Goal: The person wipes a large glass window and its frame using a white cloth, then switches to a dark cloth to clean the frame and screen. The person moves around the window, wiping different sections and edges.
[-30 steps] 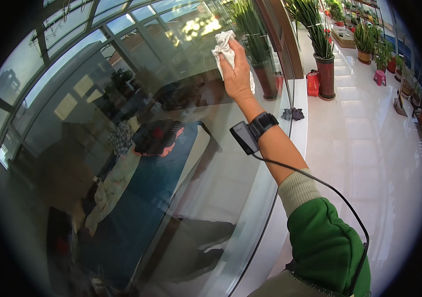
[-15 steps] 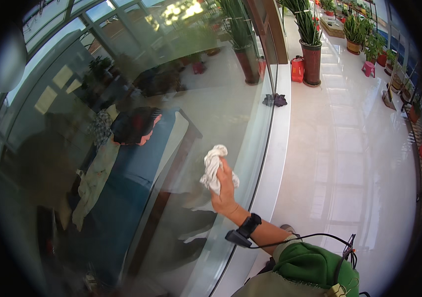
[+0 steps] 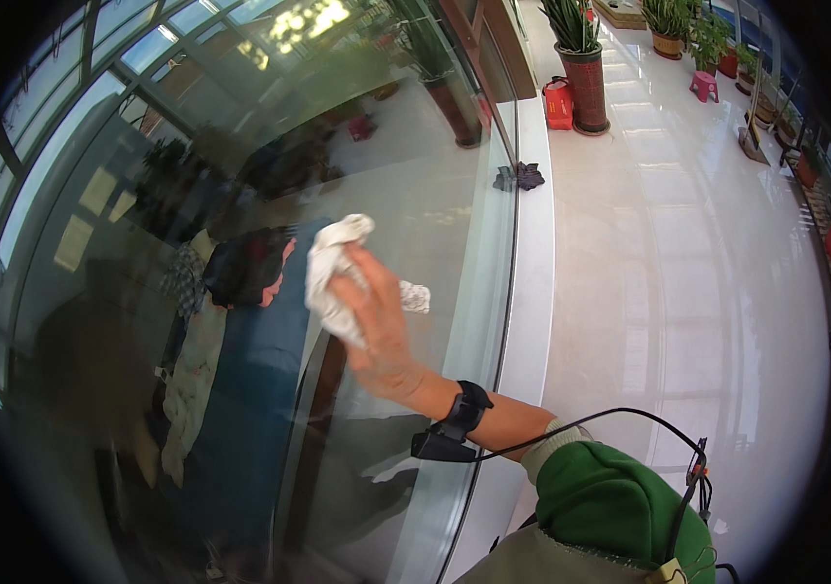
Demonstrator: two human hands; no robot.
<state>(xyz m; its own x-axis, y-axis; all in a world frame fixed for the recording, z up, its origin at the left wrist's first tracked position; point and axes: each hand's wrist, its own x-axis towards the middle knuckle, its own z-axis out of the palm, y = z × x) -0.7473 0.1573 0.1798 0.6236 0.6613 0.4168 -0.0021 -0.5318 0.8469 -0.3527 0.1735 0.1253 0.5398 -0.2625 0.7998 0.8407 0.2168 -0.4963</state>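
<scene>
My right hand (image 3: 376, 326) is closed on a crumpled white cloth (image 3: 330, 277), with one end of the cloth sticking out past the far side of the fingers. Hand and cloth are at the large glass pane (image 3: 454, 253) on my left; the cloth seems to press on it. A black strap with a small dark box (image 3: 446, 443) sits round the wrist, and a thin black cable runs from it over the green sleeve (image 3: 610, 501). My left hand does not show.
A dark crumpled cloth (image 3: 529, 176) lies on the white sill (image 3: 535, 263) below the glass. Beyond stand a red bag (image 3: 558, 105) and a tall potted plant (image 3: 586, 88). More pots line the right side of the shiny tiled floor (image 3: 668, 253). Bedding and clothes show through the glass.
My right hand has moved left and up over the glass with the white cloth. The whole view has shifted slightly, and the cloth looks more spread out.
</scene>
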